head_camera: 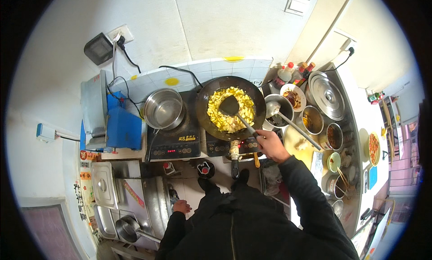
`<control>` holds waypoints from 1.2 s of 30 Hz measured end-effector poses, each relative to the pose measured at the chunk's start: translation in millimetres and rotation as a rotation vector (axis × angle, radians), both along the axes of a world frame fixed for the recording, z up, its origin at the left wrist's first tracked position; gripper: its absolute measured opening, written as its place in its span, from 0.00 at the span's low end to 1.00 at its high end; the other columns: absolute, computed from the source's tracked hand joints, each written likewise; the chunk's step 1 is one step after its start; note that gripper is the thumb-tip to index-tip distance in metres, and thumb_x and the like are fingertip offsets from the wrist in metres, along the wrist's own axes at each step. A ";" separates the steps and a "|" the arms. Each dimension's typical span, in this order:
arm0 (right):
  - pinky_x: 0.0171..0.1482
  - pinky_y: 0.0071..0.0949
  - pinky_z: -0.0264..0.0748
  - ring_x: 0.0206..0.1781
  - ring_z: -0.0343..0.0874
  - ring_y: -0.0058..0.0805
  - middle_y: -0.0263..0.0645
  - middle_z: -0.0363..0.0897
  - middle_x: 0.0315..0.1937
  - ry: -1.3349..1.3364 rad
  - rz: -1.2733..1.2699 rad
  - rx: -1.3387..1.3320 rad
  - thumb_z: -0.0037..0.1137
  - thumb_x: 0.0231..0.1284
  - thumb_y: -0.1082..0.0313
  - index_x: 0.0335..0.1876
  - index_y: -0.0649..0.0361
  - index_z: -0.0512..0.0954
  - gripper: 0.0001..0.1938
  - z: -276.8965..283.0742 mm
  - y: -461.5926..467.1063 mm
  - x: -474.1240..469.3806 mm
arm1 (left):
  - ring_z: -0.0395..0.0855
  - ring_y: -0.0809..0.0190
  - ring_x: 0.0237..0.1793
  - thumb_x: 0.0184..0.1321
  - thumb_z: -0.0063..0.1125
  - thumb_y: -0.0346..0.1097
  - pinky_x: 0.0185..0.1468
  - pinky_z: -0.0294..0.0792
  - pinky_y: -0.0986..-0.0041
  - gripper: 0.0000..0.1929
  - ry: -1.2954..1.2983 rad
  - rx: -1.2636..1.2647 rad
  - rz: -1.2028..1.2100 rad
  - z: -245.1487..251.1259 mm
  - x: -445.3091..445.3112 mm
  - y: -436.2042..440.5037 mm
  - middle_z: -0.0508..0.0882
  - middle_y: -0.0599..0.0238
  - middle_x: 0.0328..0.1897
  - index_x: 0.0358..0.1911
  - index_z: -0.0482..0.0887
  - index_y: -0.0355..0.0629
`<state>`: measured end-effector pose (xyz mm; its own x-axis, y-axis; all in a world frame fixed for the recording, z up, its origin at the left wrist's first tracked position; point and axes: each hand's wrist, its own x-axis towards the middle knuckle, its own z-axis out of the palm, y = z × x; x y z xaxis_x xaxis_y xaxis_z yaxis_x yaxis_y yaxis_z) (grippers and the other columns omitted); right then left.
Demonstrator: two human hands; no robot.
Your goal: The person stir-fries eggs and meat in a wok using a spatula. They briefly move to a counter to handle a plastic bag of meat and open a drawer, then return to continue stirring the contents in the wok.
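My right hand (272,146) grips the handle of a wok spatula (229,105), whose dark blade rests on diced yellow food (248,103) in a black wok (204,106). The wok sits on the right induction cooker (216,147), and its long handle (235,167), wrapped near the pan, points towards me. Down at my left side hangs my left hand (182,207), with nothing visible in it; its fingers look loosely curled. Left of the wok, a steel pot (164,108) stands on another induction cooker (173,148) with a lit red display.
Right of the wok, a steel pot (287,101) has a ladle (297,128) lying across it. Beyond are a white bowl (293,95), several steel containers (311,120), a lidded pot (327,96) and sauce bottles (284,76). A blue box (124,128) and cords (127,57) are at left.
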<state>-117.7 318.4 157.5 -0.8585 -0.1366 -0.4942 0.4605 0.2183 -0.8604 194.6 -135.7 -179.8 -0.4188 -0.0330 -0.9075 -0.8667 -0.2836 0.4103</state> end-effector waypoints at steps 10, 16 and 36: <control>0.42 0.40 0.80 0.36 0.84 0.49 0.55 0.83 0.34 0.398 0.296 0.477 0.54 0.66 0.72 0.60 0.65 0.80 0.18 -21.7 34.9 36.1 | 0.90 0.50 0.37 0.61 0.59 0.43 0.36 0.79 0.48 0.12 0.428 -0.902 -1.492 13.0 34.0 9.6 0.88 0.55 0.32 0.29 0.82 0.42; 0.44 0.49 0.78 0.42 0.82 0.61 0.60 0.82 0.37 0.449 0.283 0.601 0.55 0.63 0.73 0.53 0.63 0.82 0.14 0.6 61.9 31.4 | 0.86 0.41 0.29 0.66 0.48 0.40 0.27 0.74 0.45 0.12 0.385 -0.586 -1.207 49.3 14.7 10.5 0.83 0.50 0.29 0.28 0.77 0.43; 0.44 0.56 0.77 0.40 0.82 0.62 0.58 0.82 0.32 0.581 0.284 0.785 0.54 0.63 0.70 0.45 0.61 0.80 0.08 -12.2 13.2 6.9 | 0.83 0.49 0.29 0.57 0.58 0.42 0.29 0.70 0.49 0.12 0.371 -0.702 -1.199 53.5 5.8 29.6 0.79 0.58 0.20 0.21 0.79 0.44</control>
<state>-110.9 331.6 145.3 -0.9806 -0.1897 -0.0489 -0.1402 0.8539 -0.5012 200.4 -106.1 -126.3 -0.7181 0.1160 -0.6862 -0.2476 0.8789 0.4076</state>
